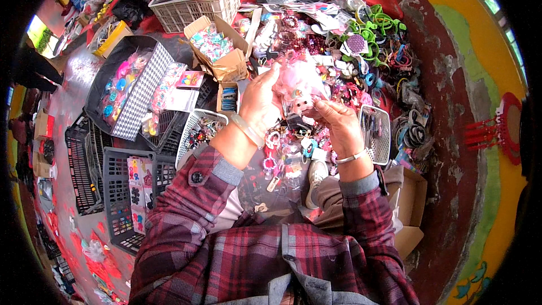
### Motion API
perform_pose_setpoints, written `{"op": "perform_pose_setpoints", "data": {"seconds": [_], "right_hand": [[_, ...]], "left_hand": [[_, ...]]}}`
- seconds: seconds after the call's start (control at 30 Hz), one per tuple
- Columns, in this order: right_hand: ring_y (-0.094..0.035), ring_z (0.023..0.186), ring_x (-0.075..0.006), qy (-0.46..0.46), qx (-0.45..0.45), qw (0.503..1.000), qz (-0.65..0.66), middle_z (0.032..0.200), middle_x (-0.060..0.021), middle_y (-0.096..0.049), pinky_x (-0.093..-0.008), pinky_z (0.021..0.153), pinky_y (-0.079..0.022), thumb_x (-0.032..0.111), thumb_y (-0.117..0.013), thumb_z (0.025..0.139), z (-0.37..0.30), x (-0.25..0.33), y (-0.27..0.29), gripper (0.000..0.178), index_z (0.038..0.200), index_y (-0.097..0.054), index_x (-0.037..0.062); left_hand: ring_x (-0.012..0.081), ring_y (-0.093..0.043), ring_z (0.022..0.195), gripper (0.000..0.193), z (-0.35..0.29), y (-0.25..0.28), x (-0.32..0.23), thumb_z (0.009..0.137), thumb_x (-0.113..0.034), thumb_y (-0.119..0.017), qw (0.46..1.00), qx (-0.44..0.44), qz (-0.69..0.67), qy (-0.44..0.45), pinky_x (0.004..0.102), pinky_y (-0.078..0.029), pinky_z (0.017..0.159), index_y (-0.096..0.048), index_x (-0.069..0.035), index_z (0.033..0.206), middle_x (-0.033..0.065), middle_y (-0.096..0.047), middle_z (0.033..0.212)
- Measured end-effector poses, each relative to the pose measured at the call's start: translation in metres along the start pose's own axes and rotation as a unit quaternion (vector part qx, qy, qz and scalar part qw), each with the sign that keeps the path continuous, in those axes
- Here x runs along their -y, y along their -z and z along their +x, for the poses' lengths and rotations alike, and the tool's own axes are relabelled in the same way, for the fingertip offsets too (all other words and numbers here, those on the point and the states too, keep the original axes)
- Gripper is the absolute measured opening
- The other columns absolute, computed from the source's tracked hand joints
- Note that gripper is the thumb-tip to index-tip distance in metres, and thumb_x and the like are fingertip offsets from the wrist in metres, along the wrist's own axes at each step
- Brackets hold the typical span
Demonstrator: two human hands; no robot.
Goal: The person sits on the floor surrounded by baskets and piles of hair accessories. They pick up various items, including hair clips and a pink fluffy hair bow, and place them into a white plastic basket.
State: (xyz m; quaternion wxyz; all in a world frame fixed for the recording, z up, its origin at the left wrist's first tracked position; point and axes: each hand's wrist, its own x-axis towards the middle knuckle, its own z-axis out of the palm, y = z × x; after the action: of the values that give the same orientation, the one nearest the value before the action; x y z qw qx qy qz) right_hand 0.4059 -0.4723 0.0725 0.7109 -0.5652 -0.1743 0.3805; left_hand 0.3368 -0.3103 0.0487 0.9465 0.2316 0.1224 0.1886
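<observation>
My left hand point(263, 97) is wrapped round the left side of a pink gauzy trinket point(303, 79), which looks like a hair ornament. Small dark dots like eyes show near its lower end, where my right hand point(341, 126) pinches it between thumb and fingers. It is held up in front of my chest, over a pile of hair accessories point(280, 161) on the ground. A white basket of small hair ties point(204, 131) stands beside my left wrist. Another white basket point(375, 133) sits just right of my right hand.
Green headbands point(375, 25) lie at the far right of the pile. A cardboard box point(217, 48) of small packets and a cream crate point(197, 5) stand behind. Black baskets point(121, 192) and a houndstooth bin point(138, 99) are at left. A wall point(451, 113) runs along the right.
</observation>
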Motion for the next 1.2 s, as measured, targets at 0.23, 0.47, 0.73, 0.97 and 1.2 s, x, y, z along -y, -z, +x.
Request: {"op": "perform_pose_setpoints", "data": {"seconds": [0.23,0.47,0.73,0.97,1.2], "right_hand": [[-0.061,0.079,-0.0143,0.014,-0.009,0.996,-0.093,0.085,-0.0079,-0.065,-0.0251,0.073,-0.045,0.019,-0.051,0.086,0.003,-0.004,0.010,0.026,0.087,-0.064,-0.0026],[-0.058,0.068,-0.0108,0.045,-0.045,0.997,-0.037,0.075,-0.0027,-0.061,-0.0232,0.063,-0.046,0.008,-0.058,0.083,0.008,0.003,0.021,0.009,0.084,-0.063,0.0012],[-0.062,0.064,-0.0190,0.039,-0.031,0.999,-0.016,0.076,-0.0079,-0.063,-0.0333,0.065,-0.053,0.013,-0.054,0.086,0.018,-0.003,0.014,0.014,0.082,-0.062,0.0016],[-0.062,0.061,-0.0185,0.000,-0.006,0.995,-0.095,0.069,-0.0092,-0.063,-0.0288,0.060,-0.050,0.019,-0.052,0.088,0.032,-0.022,0.000,0.022,0.077,-0.060,0.0021],[-0.061,0.062,-0.0179,-0.022,-0.004,0.993,-0.120,0.070,-0.0102,-0.063,-0.0287,0.059,-0.049,0.019,-0.051,0.088,0.047,-0.044,-0.022,0.023,0.078,-0.060,0.0008]], "left_hand": [[0.0133,-0.058,0.070,0.029,0.000,0.004,0.002,0.089,-0.028,-0.049,0.997,0.051,0.048,-0.037,0.0297,-0.051,0.063,-0.056,-0.003,0.101,0.0057,-0.061,0.084],[0.0091,-0.057,0.070,0.019,-0.004,0.013,-0.023,0.082,-0.014,-0.058,0.925,0.023,0.352,-0.141,0.0250,-0.046,0.065,-0.063,0.003,0.087,0.0061,-0.064,0.079],[0.0135,-0.061,0.065,0.021,-0.042,0.012,-0.118,0.083,-0.016,-0.056,0.958,-0.070,0.218,-0.172,0.0249,-0.050,0.056,-0.060,0.002,0.092,0.0080,-0.063,0.080],[0.0244,-0.062,0.077,0.007,-0.100,0.134,-0.262,0.078,-0.003,-0.054,0.894,-0.202,0.101,-0.387,0.0313,-0.053,0.069,-0.054,0.004,0.081,0.0129,-0.060,0.082],[0.0297,-0.057,0.092,0.012,-0.156,0.289,-0.382,0.084,0.002,-0.047,0.769,-0.411,-0.078,-0.484,0.0402,-0.053,0.081,-0.049,0.008,0.094,0.0182,-0.055,0.095]]}}
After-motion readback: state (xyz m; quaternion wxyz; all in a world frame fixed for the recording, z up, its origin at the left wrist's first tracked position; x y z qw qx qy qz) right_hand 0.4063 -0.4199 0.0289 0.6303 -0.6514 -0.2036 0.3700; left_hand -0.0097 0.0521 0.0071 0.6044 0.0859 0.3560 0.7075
